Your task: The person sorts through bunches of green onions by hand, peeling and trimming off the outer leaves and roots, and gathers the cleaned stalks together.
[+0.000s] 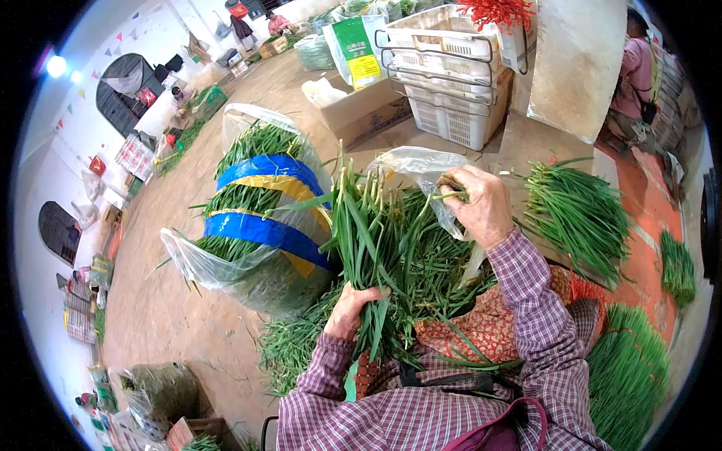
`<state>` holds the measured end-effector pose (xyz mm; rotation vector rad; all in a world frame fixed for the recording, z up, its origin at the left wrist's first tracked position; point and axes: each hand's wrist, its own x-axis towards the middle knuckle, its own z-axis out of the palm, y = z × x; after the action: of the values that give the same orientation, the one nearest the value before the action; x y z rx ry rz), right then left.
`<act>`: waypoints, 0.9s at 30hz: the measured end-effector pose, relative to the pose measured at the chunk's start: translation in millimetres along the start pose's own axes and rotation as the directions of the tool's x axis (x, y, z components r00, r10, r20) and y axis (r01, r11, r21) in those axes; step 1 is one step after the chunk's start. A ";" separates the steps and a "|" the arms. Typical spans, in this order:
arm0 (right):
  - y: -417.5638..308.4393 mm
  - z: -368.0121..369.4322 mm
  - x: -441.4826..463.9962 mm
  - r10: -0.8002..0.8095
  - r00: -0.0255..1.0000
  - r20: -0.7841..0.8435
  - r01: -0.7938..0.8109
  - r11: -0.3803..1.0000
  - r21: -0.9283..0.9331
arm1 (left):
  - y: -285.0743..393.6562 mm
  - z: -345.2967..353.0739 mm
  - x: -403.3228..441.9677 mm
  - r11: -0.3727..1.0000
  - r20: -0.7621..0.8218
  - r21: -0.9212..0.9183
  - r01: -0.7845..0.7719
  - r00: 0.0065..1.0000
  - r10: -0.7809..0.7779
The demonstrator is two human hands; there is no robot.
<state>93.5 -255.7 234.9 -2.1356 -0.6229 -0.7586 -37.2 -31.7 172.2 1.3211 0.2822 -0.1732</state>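
My left hand (353, 310) is wrapped around an upright bunch of green chives (361, 225), pale stem ends at the top. To its right, my right hand (477, 207) is closed, its fingers pinching a few chive stalks (454, 191) beside the rim of a clear plastic bag (421, 161). Loose chives (444, 263) lie in a heap below and between both hands. Close by on the left stands a big clear bag (218, 270) full of chives, with blue and yellow bands (267, 229) around it. A red patterned cloth (470, 331) covers my lap.
Stacked white plastic crates (444, 98) and a cardboard box (357, 113) stand ahead. Chive bundles (579, 214) lie at right, with a larger pile (628, 368) near my right side. Red ties (500, 11) hang over the crates. Another person (632, 83) sits at far right.
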 end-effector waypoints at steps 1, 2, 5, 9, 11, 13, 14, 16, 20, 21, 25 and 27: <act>3.8 0.8 -1.6 0.033 0.999 0.008 -0.033 0.999 0.008 | 1.8 0.9 -0.4 1.000 -0.003 0.006 0.024 1.000 -0.024; 6.8 1.3 -2.8 0.066 0.998 0.016 -0.067 0.998 0.016 | 0.6 0.6 0.7 1.000 -0.002 0.006 0.025 1.000 -0.025; 13.5 1.1 -2.4 0.082 0.997 0.003 -0.082 0.997 0.015 | -8.0 -3.5 6.6 0.998 0.018 -0.061 -0.009 1.000 0.010; 26.0 3.2 -0.7 0.072 0.995 -0.068 -0.075 0.997 -0.037 | -9.1 -5.5 8.3 0.998 0.044 -0.056 -0.008 0.999 0.010; 49.3 6.6 1.6 0.163 0.979 -0.119 -0.175 0.980 -0.100 | -11.0 -7.6 6.9 0.998 0.027 -0.061 0.003 1.000 -0.001; 75.9 -10.4 5.8 0.174 0.970 -0.172 -0.187 0.980 -0.062 | -18.5 -16.3 7.7 0.999 0.014 -0.032 -0.042 0.999 0.042; 84.1 -16.6 4.7 0.168 0.973 -0.159 -0.183 0.980 -0.080 | -19.3 -18.9 8.1 0.999 0.012 -0.031 -0.041 0.999 0.041; 61.4 -22.0 2.1 0.306 0.952 -0.013 -0.306 0.948 -0.094 | -20.9 -22.0 9.1 0.996 0.026 -0.083 0.018 1.000 -0.016; 39.7 13.2 -27.4 0.158 0.986 0.057 -0.167 0.952 0.255 | -17.5 -10.6 10.4 0.996 0.001 -0.088 -0.014 1.000 0.014; 17.0 4.8 -23.2 0.171 0.969 0.181 -0.229 0.898 0.376 | -15.6 -7.2 9.6 0.994 0.013 -0.104 -0.019 1.000 0.021; -22.5 17.7 -20.2 0.105 0.971 0.215 -0.199 0.853 0.483 | -11.6 -1.0 7.5 0.995 0.057 -0.095 -0.003 0.998 0.008; -22.8 24.5 -20.3 0.046 0.989 0.142 -0.106 0.887 0.450 | -18.3 -6.1 11.4 0.997 0.058 -0.074 -0.017 0.998 0.022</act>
<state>72.2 -226.7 219.5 -1.7651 -0.7018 -0.3819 -32.2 -29.8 150.5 1.2435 0.2234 -0.1836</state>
